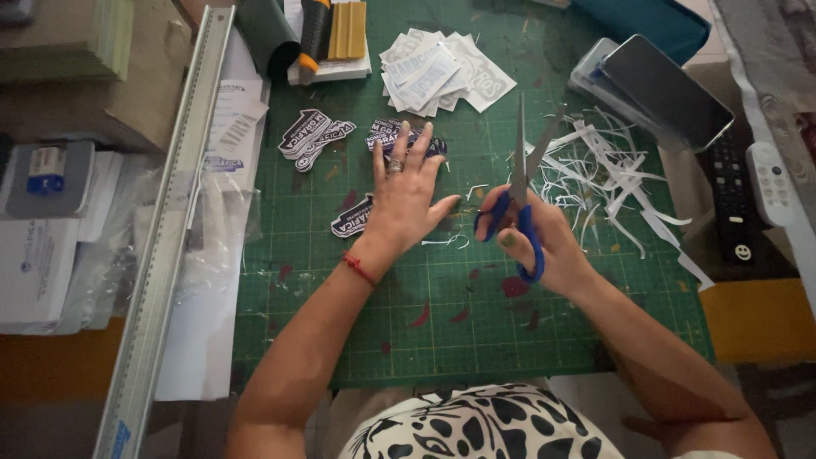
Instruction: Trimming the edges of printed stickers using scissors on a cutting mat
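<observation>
My right hand (544, 242) grips blue-handled scissors (520, 183), blades open and pointing away over a green cutting mat (476, 323). My left hand (404, 191) lies flat, fingers spread, on dark cut-out stickers (384, 136) in the middle of the mat; it wears a ring and a red wrist cord. Another sticker (350, 218) peeks out by its heel. More cut-out stickers (313, 136) lie to the left. A stack of white uncut sticker sheets (442, 72) sits at the far side of the mat.
White paper trimmings (603, 174) pile up right of the scissors. A long metal ruler (166, 229) runs along the mat's left edge. A phone (667, 89) on a clear box, a black remote (733, 204) and a white remote (769, 183) lie right. A yellow-black knife (313, 34) lies far.
</observation>
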